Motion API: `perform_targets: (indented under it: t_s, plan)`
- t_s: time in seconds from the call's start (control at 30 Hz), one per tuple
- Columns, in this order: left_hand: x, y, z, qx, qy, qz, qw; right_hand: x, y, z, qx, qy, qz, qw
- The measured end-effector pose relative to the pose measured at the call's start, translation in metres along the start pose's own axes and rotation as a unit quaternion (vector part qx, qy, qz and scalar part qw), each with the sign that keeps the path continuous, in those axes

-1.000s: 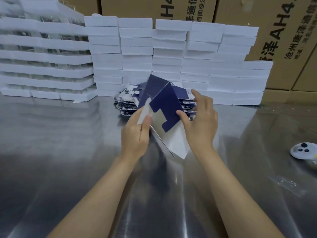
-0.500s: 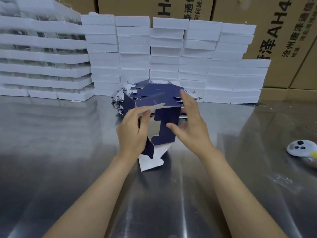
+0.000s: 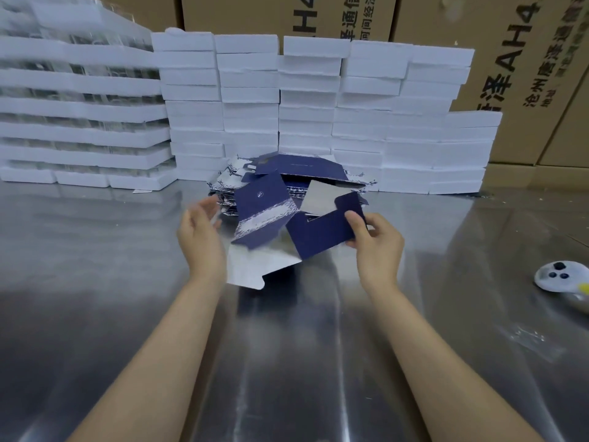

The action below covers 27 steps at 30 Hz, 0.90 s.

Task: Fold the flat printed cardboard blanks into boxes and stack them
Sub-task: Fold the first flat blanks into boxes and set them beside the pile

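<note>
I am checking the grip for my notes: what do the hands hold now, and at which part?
The right hand pinches the blue cardboard blank at the right edge of its side panel. The left hand is open beside it and holds nothing.

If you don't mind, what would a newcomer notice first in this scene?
A dark blue cardboard blank, half unfolded, hangs mid-frame over the steel table, pinched at its right edge by the right hand. The left hand hovers open beside it. Behind, stacked white boxes form a wall.
</note>
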State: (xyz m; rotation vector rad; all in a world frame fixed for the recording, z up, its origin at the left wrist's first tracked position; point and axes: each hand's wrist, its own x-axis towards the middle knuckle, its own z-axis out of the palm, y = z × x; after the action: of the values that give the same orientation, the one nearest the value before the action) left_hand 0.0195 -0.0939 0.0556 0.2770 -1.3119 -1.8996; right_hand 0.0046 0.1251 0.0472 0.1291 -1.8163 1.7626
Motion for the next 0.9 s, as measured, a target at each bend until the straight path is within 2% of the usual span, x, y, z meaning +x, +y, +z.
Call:
perform_targets:
  t_s: [0.07,0.13,0.2,0.27,0.3,0.37,0.43,0.5,0.53,0.6,0.67,0.7,0.8,0.9]
  plan:
    - [0.009,0.008,-0.004,-0.068,0.003,-0.083,0.994,-0.001,-0.001,0.001,0.034,0.016,0.006,0.999]
    - [0.015,0.015,-0.008,-0.114,-0.052,-0.174,0.977,-0.003,-0.001,0.002,0.068,0.043,0.008,0.997]
    - [0.016,0.02,-0.011,-0.182,-0.119,-0.255,0.942,-0.002,-0.001,0.002,0.094,0.072,0.024,0.993]
    - [0.015,0.024,-0.012,-0.265,-0.162,-0.277,0.909,-0.001,0.0,0.001,0.104,0.082,0.046,0.99]
    - [0.013,0.027,-0.011,-0.28,-0.189,-0.261,0.904,-0.002,0.001,0.002,0.113,0.079,0.052,0.989]
    - [0.006,0.03,-0.004,-0.229,-0.255,-0.19,0.92,-0.005,0.0,0.007,0.14,0.056,0.048,0.987]
    - [-0.011,0.03,0.007,-0.138,-0.306,-0.121,0.934,-0.009,-0.001,0.014,0.141,0.012,0.035,0.989]
    - [-0.029,0.024,0.016,-0.019,-0.329,-0.025,0.944,-0.015,-0.002,0.019,0.093,-0.028,0.009,0.995]
    - [-0.036,0.018,0.018,0.076,-0.335,0.054,0.938,-0.017,-0.002,0.02,0.056,-0.042,-0.009,0.998]
    - [-0.04,0.002,0.017,0.222,-0.327,0.223,0.891,-0.019,-0.002,0.023,0.008,-0.057,-0.028,0.998]
    - [-0.043,-0.011,0.017,0.242,-0.329,0.3,0.862,-0.018,-0.005,0.023,0.013,-0.04,0.004,0.999]
    - [-0.045,-0.016,0.017,0.225,-0.33,0.295,0.868,-0.016,-0.005,0.021,0.016,-0.029,0.018,0.999]
    - [-0.047,-0.021,0.019,0.169,-0.296,0.223,0.913,-0.008,-0.003,0.014,-0.036,-0.033,0.024,0.999]
    - [-0.047,-0.023,0.018,0.133,-0.24,0.151,0.95,-0.008,-0.001,0.012,-0.055,-0.037,-0.007,0.998]
